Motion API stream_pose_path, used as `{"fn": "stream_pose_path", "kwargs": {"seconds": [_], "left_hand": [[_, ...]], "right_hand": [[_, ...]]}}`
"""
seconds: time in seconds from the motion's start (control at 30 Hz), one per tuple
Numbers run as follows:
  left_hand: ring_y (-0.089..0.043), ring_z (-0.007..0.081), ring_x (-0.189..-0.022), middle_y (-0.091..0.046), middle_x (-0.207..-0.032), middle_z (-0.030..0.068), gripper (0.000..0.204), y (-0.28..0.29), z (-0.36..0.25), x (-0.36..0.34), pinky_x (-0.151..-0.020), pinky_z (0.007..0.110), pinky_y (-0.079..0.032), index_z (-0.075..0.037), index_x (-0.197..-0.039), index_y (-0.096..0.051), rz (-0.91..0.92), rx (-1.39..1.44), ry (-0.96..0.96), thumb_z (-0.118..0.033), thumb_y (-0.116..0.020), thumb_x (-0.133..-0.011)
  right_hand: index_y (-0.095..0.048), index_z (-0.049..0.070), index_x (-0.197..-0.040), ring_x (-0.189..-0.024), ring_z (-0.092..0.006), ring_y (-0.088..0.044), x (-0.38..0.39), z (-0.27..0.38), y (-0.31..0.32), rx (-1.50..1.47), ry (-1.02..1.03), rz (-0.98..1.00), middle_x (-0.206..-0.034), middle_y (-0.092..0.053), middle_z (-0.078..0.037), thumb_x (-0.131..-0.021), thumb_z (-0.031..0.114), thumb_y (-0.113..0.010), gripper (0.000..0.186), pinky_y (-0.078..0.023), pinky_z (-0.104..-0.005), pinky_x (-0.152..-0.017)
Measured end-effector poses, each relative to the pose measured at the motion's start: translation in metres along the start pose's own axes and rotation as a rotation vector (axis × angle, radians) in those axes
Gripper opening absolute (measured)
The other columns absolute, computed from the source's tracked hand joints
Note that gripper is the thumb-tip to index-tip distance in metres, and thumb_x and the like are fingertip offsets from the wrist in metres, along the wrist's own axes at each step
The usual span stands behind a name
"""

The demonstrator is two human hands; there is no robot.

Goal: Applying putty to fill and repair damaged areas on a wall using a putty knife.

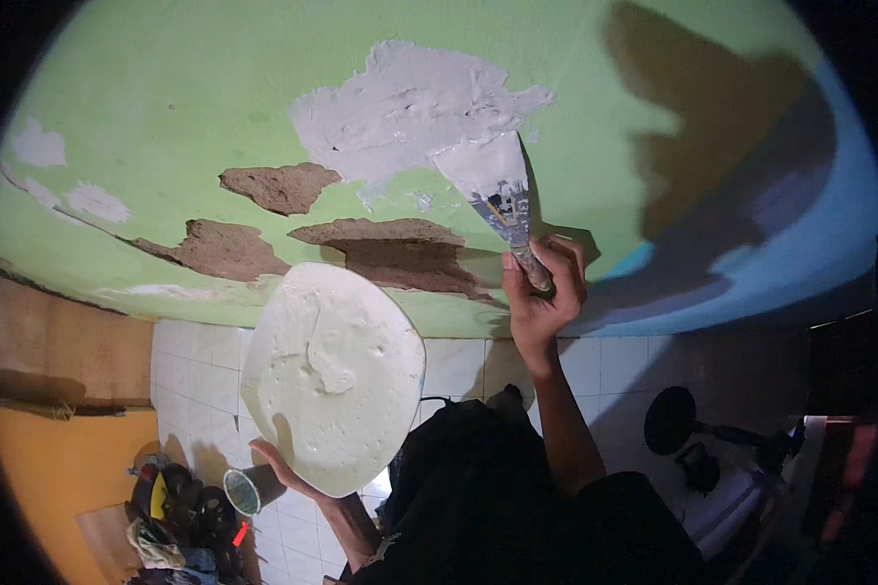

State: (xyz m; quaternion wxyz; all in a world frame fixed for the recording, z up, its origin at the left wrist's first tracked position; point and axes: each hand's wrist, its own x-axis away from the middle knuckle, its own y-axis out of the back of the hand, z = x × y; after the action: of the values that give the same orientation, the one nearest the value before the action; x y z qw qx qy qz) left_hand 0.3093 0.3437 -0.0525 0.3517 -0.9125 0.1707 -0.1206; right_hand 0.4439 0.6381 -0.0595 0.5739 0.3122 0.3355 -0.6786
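My right hand (pixel 548 292) is closed around the handle of a putty knife (pixel 512 210), its blade loaded with white filler. The blade lies against the green wall (pixel 215 97), at the lower right edge of a wet white filler patch (pixel 400 112). My left hand (pixel 288 471) supports a pale, rounded-square plate (pixel 412 336) from beneath; most of its fingers are hidden. White filler paste (pixel 327 380) spreads thickly over the plate. Bare brown cavities show where the paint has broken away, including a long one (pixel 390 253) below the patch.
A grey-green bucket (pixel 254 487) stands on the white tiled floor (pixel 205 366), beside a heap of dark and coloured items (pixel 180 517). At the right stands a black pedestal fan-like object (pixel 673 421). An orange wall (pixel 49 478) borders the left side.
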Motion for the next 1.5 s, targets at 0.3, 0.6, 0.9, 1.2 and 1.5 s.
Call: {"fn": "stream_pose_path", "kwargs": {"seconds": [0.3,0.6,0.9,1.2,1.5], "left_hand": [[-0.056,0.0312,-0.124,-0.047,-0.145,0.0169,0.078,0.006,0.001,-0.003,-0.103,0.049,-0.049,-0.003,-0.149,-0.035,-0.007,-0.020,-0.015,-0.063,-0.039,-0.099],[-0.056,0.0307,-0.123,-0.047,-0.145,0.0167,0.077,0.010,0.001,-0.005,-0.102,0.048,-0.049,-0.003,-0.149,-0.034,-0.014,-0.033,-0.002,-0.062,-0.037,-0.099],[-0.057,0.0310,-0.123,-0.047,-0.145,0.0171,0.077,-0.002,-0.001,-0.003,-0.102,0.048,-0.050,-0.003,-0.149,-0.033,0.030,0.037,0.029,-0.062,-0.037,-0.100],[-0.054,0.0313,-0.126,-0.046,-0.146,0.0176,0.077,-0.003,0.001,-0.004,-0.103,0.048,-0.049,-0.003,-0.150,-0.033,0.024,0.009,0.001,-0.062,-0.037,-0.100],[-0.055,0.0329,-0.125,-0.046,-0.146,0.0175,0.076,0.013,-0.001,-0.009,-0.103,0.050,-0.049,-0.004,-0.149,-0.034,0.027,-0.031,-0.024,-0.061,-0.039,-0.099]], "right_hand": [[-0.068,0.005,-0.107,-0.086,-0.0243,-0.062,-0.008,0.010,-0.005,-0.013,0.003,0.010,-0.096,-0.065,-0.010,-0.072,-0.001,-0.080,0.038,-0.051,-0.0336,-0.070],[-0.068,0.002,-0.108,-0.083,-0.0230,-0.063,-0.001,0.019,-0.003,-0.022,0.014,0.041,-0.096,-0.067,-0.013,-0.074,0.005,-0.080,0.036,-0.051,-0.0327,-0.070],[-0.065,-0.007,-0.114,-0.065,-0.0154,-0.063,0.004,0.048,-0.006,-0.549,-0.342,0.129,-0.088,-0.067,-0.013,-0.087,0.009,-0.070,0.032,-0.049,-0.0268,-0.055],[-0.061,-0.013,-0.113,-0.044,-0.0158,-0.053,-0.023,0.010,0.010,-1.182,-0.868,0.337,-0.074,-0.063,-0.018,-0.094,0.036,-0.062,0.052,-0.039,-0.0281,-0.035],[-0.061,-0.011,-0.112,-0.041,-0.0142,-0.051,-0.025,-0.005,0.004,-1.404,-1.047,0.473,-0.075,-0.064,-0.018,-0.093,0.041,-0.063,0.056,-0.037,-0.0263,-0.031]]}}
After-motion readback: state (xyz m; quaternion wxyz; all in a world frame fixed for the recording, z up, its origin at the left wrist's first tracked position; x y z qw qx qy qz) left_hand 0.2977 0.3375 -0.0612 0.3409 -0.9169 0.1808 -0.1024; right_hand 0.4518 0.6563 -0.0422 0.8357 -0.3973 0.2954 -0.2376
